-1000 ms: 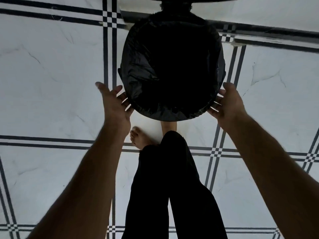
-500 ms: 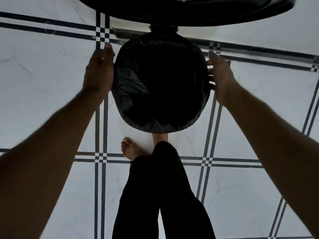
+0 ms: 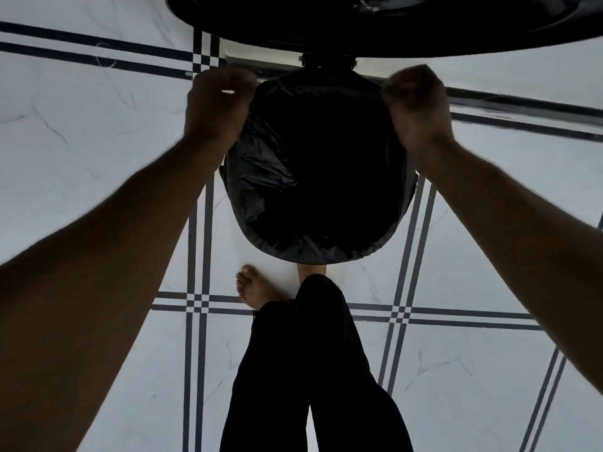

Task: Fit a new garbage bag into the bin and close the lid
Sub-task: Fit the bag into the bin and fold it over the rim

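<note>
Left hand [image 3: 217,104] and right hand [image 3: 416,104] each grip the crinkled glossy bag [image 3: 293,177] at the round rim.

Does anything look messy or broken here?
Nothing is broken or spilled. The black garbage bag is crinkled on its left side, the lid stands open, and both hands work at the far rim.

Raised lid [image 3: 391,24] overhangs the far side of the bag-lined bin [image 3: 313,252], bare floor [image 3: 81,125] on both sides
</note>
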Demonstrator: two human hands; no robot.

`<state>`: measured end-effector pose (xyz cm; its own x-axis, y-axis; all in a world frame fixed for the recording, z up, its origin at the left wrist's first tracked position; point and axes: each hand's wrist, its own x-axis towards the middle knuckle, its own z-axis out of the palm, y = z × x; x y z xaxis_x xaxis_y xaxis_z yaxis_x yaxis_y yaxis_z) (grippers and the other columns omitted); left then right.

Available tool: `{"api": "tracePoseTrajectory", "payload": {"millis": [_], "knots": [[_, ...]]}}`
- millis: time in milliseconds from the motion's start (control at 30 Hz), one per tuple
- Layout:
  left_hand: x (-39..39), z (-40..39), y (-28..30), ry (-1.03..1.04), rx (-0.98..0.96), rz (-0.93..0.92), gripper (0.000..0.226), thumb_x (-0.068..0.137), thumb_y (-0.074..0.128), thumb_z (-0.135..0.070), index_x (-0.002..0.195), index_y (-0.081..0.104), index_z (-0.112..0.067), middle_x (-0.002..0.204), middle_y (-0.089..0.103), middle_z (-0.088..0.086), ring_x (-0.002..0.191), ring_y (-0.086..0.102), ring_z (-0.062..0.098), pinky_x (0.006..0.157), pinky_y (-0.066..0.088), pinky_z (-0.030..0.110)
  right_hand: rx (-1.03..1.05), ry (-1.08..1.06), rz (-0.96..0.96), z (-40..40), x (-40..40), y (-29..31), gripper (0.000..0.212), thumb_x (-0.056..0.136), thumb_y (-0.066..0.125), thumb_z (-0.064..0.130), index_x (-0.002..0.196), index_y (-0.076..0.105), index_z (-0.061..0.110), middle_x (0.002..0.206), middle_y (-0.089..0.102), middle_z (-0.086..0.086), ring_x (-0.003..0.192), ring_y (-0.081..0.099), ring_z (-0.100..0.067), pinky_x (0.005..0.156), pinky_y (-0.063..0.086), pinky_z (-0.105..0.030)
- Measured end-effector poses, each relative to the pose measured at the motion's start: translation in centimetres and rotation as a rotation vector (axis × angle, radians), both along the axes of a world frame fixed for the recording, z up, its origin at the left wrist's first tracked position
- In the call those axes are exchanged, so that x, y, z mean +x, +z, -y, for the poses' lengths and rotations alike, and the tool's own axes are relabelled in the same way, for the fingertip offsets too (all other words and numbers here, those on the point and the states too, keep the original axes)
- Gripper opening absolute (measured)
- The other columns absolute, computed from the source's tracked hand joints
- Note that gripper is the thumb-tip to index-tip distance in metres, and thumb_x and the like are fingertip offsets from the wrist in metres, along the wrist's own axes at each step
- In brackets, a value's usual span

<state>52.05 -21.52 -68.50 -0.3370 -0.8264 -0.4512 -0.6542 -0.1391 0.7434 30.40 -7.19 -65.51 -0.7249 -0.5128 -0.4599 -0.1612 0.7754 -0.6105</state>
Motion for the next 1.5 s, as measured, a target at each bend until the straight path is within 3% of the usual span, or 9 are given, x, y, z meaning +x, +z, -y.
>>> {"api": "tracePoseTrajectory", "payload": {"millis": [333, 467, 567, 800, 967, 1067, 1267, 1367, 1500], "knots": [[-3.9, 1.7, 0.1, -0.208, 0.092, 0.085, 0.037, 0.104, 0.033, -0.023, 0.068, 0.038, -0.021, 0.064, 0.039, 0.000, 0.057, 0.035, 0.009, 0.051, 0.031, 0.018, 0.259, 0.189, -0.112, 3.6, 0.3, -1.1, 0.044, 0.104, 0.030, 0.039, 0.092, 0.063, 0.013, 0.091, 0.053, -0.003, 0.087, 0.046, -0.019, 0.076, 0.027, -0.023], [11.5, -17.8, -19.3, 0.140, 0.113, 0.634, 0.037, 0.092, -0.001, -0.040, 0.118, 0.017, -0.021, 0.140, 0.048, 0.027, 0.126, 0.050, 0.039, 0.108, 0.035, 0.040, 0.306, 0.188, -0.168, 3.6, 0.4, -1.7, 0.042, 0.101, 0.033, 0.034, 0.079, 0.059, 0.010, 0.081, 0.054, -0.004, 0.082, 0.049, -0.021, 0.071, 0.028, -0.027], [17.7, -28.1, -30.2, 0.279, 0.048, 0.958, 0.032, 0.100, 0.021, -0.017, 0.131, 0.016, -0.018, 0.147, 0.041, 0.024, 0.128, 0.044, 0.042, 0.105, 0.037, 0.054, 0.321, 0.202, -0.250, 3.9, 0.8, -1.6, 0.046, 0.101, 0.032, 0.035, 0.101, 0.067, 0.006, 0.099, 0.064, -0.016, 0.091, 0.056, -0.028, 0.071, 0.027, -0.028], [19.4, -26.0, -32.3, 0.347, 0.237, 0.657, 0.042, 0.103, 0.015, -0.022, 0.142, 0.027, -0.013, 0.150, 0.040, 0.017, 0.133, 0.040, 0.038, 0.108, 0.031, 0.050, 0.267, 0.152, -0.344, 2.1, 0.2, -1.6, 0.045, 0.102, 0.026, 0.034, 0.102, 0.063, 0.008, 0.099, 0.065, -0.012, 0.095, 0.059, -0.027, 0.076, 0.035, -0.030], [7.7, -5.0, -6.3, 0.103, 0.253, 0.302, 0.027, 0.095, 0.040, -0.046, 0.077, 0.050, -0.028, 0.071, 0.052, -0.008, 0.071, 0.056, 0.009, 0.065, 0.043, 0.024, 0.048, -0.042, -0.193, -2.1, 2.4, -0.6, 0.026, 0.100, 0.038, 0.031, 0.107, 0.056, 0.013, 0.079, 0.056, 0.008, 0.068, 0.051, -0.004, 0.057, 0.033, -0.019], [4.5, -3.7, 3.7, 0.085, 0.292, -0.082, 0.033, 0.092, 0.044, -0.053, 0.086, 0.057, -0.023, 0.088, 0.060, -0.001, 0.085, 0.057, 0.013, 0.083, 0.046, 0.032, 0.003, -0.108, -0.121, -2.0, 2.9, -0.7, 0.017, 0.100, 0.039, 0.031, 0.099, 0.052, 0.019, 0.075, 0.052, 0.014, 0.068, 0.049, 0.003, 0.060, 0.037, -0.018], [4.0, -3.5, 2.2, 0.396, 0.601, -0.074, 0.045, 0.104, 0.033, -0.050, 0.086, 0.063, -0.023, 0.075, 0.065, -0.005, 0.068, 0.062, 0.007, 0.072, 0.051, 0.023, 0.143, -0.195, -0.022, 0.4, 3.1, 0.3, 0.049, 0.104, 0.023, 0.049, 0.095, 0.061, 0.020, 0.089, 0.065, 0.004, 0.085, 0.062, -0.015, 0.077, 0.044, -0.029], [3.7, -3.9, 1.9, 0.393, 0.558, -0.045, 0.047, 0.105, 0.031, -0.050, 0.082, 0.060, -0.022, 0.078, 0.065, -0.002, 0.072, 0.062, 0.010, 0.078, 0.051, 0.027, 0.246, -0.181, -0.033, 0.8, 3.3, 1.1, 0.066, 0.104, 0.015, 0.051, 0.125, 0.059, 0.006, 0.126, 0.063, -0.012, 0.115, 0.059, -0.027, 0.096, 0.045, -0.036], [4.5, -4.0, 2.2, 0.460, 0.324, 0.036, 0.033, 0.098, 0.040, -0.045, 0.080, 0.058, -0.024, 0.081, 0.062, -0.006, 0.078, 0.060, 0.014, 0.081, 0.055, 0.036, 0.135, -0.231, -0.059, 0.2, 3.3, 0.6, 0.053, 0.104, 0.024, 0.046, 0.120, 0.060, 0.010, 0.105, 0.064, -0.003, 0.107, 0.061, -0.021, 0.082, 0.045, -0.029]]}}
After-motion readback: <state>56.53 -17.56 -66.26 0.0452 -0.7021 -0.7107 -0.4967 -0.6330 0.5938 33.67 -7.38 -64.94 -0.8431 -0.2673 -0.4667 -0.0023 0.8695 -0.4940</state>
